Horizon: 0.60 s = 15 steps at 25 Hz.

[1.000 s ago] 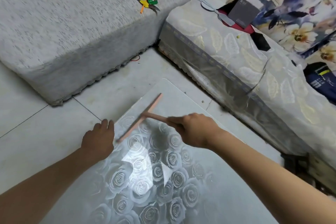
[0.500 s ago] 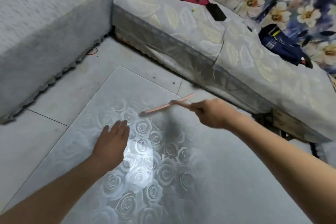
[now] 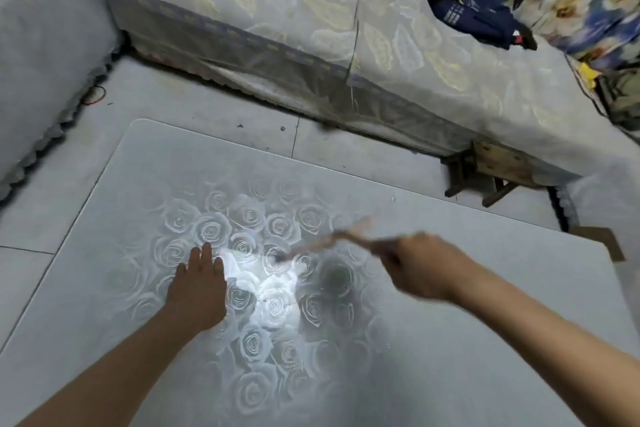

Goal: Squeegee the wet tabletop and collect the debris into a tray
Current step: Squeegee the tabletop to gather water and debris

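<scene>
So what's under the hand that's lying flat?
The left hand rests flat on the rose-patterned tabletop. Whatever lies beneath its palm, water or debris, is hidden.

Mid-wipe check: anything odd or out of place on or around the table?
A small white speck lies on the tabletop near its far edge, beyond the squeegee. Dark crumbs and a red band lie on the floor. No tray is in view.

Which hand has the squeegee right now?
The right hand, curled round the blurred squeegee handle; the left hand lies flat and open on the tabletop.
</scene>
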Tool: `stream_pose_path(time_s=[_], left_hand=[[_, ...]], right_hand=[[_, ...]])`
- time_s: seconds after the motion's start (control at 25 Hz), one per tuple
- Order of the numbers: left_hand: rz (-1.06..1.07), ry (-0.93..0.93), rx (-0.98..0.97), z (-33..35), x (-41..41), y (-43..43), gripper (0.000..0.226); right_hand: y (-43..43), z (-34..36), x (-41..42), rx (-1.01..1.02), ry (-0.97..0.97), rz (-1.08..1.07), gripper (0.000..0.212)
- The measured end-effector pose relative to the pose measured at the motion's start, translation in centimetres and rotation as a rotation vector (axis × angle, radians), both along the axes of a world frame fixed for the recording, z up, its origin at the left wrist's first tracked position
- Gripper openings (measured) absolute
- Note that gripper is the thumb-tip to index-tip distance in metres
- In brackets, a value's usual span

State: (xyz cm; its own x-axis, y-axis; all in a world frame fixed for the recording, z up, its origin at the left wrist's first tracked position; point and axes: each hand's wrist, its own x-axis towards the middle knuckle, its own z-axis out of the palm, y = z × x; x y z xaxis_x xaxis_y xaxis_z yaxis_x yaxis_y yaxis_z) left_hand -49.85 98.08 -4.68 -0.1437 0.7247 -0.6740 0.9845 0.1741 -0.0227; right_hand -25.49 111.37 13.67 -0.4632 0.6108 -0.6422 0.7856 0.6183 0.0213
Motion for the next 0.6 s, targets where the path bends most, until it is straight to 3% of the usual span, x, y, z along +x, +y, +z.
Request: stream_pose_path(time_s=[0.16, 0.32, 0.44, 0.6], left_hand=[[-0.024, 0.047, -0.029, -0.3, 0.1, 0.2, 0.066], [-0.010, 0.105, -0.032, -0.3, 0.8, 1.0, 0.060], [0.041, 0.117, -0.097, 0.4, 1.5, 2.1, 0.060], [0.053, 0.157, -0.112, 0.1, 2.1, 2.8, 0.055]], right_hand=[[6.2, -2.5, -1.8, 0.077, -0.011, -0.189, 0.057], [-1.8, -2.3, 3.8, -0.107, 0.065, -0.220, 0.073], [-2.0, 0.1, 5.9, -0.089, 0.034, -0.178, 0.055], [7.2, 0.1, 5.1, 0.136, -0.008, -0.343, 0.038]])
